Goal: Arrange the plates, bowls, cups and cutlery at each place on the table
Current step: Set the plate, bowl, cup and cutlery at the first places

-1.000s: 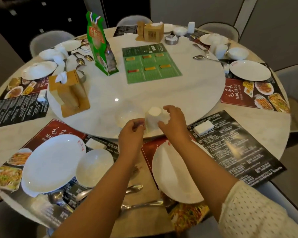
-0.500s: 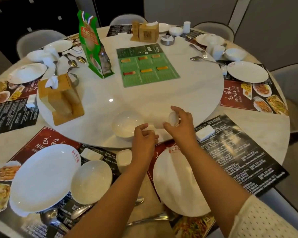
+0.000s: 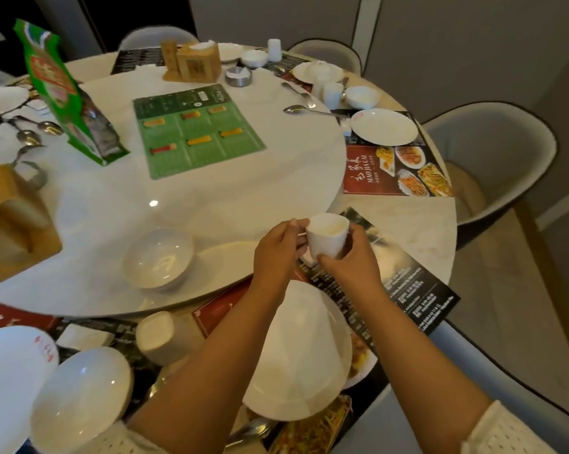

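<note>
Gripping white cup (image 3: 327, 237), both hands (image 3: 350, 260); placemat (image 3: 362, 172) reads "MAO JIA CAI".

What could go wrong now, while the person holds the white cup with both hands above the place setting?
1. The cup is held in the air by the right hand, with the left hand touching its side; a slip might drop it onto the plate below.
2. The bowl sits near the turntable edge; a forearm may knock it.
</note>
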{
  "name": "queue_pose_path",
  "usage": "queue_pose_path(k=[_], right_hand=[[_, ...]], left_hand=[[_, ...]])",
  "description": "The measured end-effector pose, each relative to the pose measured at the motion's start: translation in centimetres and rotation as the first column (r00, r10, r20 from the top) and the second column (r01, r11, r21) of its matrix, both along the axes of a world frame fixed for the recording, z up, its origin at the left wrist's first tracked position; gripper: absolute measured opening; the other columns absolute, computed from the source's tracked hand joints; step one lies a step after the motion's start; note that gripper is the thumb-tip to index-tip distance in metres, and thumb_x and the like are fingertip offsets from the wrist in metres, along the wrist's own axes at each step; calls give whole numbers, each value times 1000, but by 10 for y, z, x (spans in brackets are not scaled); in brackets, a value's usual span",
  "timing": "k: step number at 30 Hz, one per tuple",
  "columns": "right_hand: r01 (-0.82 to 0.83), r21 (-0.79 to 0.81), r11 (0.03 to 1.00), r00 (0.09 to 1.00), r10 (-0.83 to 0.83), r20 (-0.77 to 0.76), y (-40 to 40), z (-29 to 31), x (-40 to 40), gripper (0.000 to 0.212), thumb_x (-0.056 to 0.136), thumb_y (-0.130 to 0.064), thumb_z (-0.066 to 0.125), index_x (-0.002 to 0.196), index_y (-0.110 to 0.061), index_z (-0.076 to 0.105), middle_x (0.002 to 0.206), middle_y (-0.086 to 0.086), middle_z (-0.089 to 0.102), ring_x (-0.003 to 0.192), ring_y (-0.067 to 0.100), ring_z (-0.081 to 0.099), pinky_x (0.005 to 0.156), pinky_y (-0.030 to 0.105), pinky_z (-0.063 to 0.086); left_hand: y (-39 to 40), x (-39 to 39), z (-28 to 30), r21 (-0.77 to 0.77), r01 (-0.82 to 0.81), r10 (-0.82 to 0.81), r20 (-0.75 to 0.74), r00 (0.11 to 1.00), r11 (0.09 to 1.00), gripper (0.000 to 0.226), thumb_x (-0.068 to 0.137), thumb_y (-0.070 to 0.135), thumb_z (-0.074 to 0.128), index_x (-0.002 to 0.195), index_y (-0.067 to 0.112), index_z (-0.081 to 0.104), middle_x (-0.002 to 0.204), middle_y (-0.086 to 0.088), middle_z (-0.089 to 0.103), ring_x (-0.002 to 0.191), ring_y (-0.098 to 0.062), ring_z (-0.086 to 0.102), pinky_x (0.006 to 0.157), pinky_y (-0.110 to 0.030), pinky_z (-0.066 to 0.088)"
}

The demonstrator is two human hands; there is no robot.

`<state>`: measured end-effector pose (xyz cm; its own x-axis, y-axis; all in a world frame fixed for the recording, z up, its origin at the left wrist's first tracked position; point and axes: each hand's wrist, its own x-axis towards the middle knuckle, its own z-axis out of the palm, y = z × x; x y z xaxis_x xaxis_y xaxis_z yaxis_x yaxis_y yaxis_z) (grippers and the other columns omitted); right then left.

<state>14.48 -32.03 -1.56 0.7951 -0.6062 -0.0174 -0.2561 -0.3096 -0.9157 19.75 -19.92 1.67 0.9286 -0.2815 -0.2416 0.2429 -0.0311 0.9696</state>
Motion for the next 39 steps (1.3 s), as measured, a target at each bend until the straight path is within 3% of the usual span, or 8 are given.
queue_pose_path(k=[3,9,18,22,26,30,33,39], right_hand=[[93,-30,995,994,-95,-63,-31,-4,7,75,67,-16,81,130,-16,41,124,6,58,111,23,56,79,27,42],[187,-164,968,964,-214,-160,-70,-22,19,73,62,-22,84,122,-14,44,116,13,57,107,32,54,75,32,45],[200,-161,967,955,-229,-190,-75,-40,22,73,65,-23,84,124,-15,42,118,13,55,108,31,53,74,33,44],[224,-150,963,956,-247,-160,-65,-34,17,86,65,-17,85,136,-13,37,132,12,48,124,31,42,95,43,44],[344,-298,890,933,-359,6,-28,-24,1,86,67,-15,84,139,-13,36,136,10,38,127,26,36,101,36,38],[224,-171,959,974,-217,56,20,-18,-7,46,77,-7,74,119,-12,56,123,6,48,110,21,53,94,31,46],[72,-106,992,995,-63,83,53,-13,-1,23,82,-3,67,103,-13,66,105,1,55,88,13,58,76,8,44],[-204,1,979,978,204,33,120,-6,37,20,88,-10,61,104,-19,69,102,-4,62,74,-12,54,62,-1,38]], left_hand=[[-33,8,-3,15,100,-100,11,995,995,26,100,31,44,104,25,69,108,2,71,104,-12,65,87,-24,53],[-78,20,-24,111,196,-198,14,980,974,26,98,39,42,97,35,67,107,1,71,107,-18,63,102,-44,45],[-89,21,-43,131,213,-213,-15,977,968,34,97,41,42,121,30,64,128,-1,63,120,-18,55,107,-44,40],[-86,18,-40,146,203,-207,12,978,968,33,98,39,44,120,27,64,126,0,64,119,-18,57,106,-45,42],[-63,11,-34,174,113,-129,83,988,978,19,95,30,49,104,33,66,112,7,69,107,-12,62,98,-41,49],[-16,6,-22,189,-44,16,146,989,981,19,93,21,53,93,31,70,96,12,71,92,-5,65,87,-35,55],[30,5,-12,267,-156,88,250,964,951,22,94,17,50,95,30,68,101,11,69,96,-5,61,90,-26,50],[126,19,-2,446,-417,238,403,884,792,25,95,15,50,106,25,70,121,5,60,112,-10,51,101,-25,39]])
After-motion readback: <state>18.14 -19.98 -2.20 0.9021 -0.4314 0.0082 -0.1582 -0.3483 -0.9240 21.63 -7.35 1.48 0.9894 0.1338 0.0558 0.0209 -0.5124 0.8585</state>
